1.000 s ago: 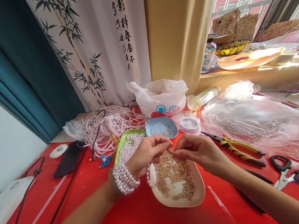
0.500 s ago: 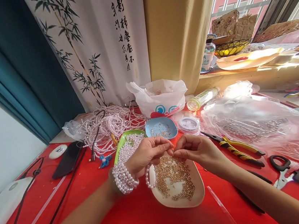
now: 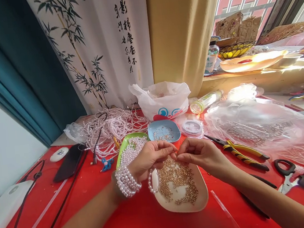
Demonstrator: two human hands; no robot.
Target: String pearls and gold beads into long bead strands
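My left hand (image 3: 149, 158) and my right hand (image 3: 200, 154) meet fingertip to fingertip above a cream dish (image 3: 202, 196) of small gold beads (image 3: 177, 181). Both hands are pinched closed. A short strand of pearls (image 3: 150, 181) hangs from my left hand beside the dish. What my right fingers pinch is too small to make out. Several pearl bracelets (image 3: 125, 181) wrap my left wrist. A green dish of pearls (image 3: 131, 148) lies just behind my left hand.
Behind the hands on the red table (image 3: 143, 226) sit a blue dish (image 3: 163, 130), a cord spool (image 3: 192, 126), a white bag (image 3: 163, 99) and a heap of pearl strands (image 3: 112, 128). Yellow pliers (image 3: 242, 151) and scissors (image 3: 298, 177) lie right, a phone (image 3: 69, 162) left.
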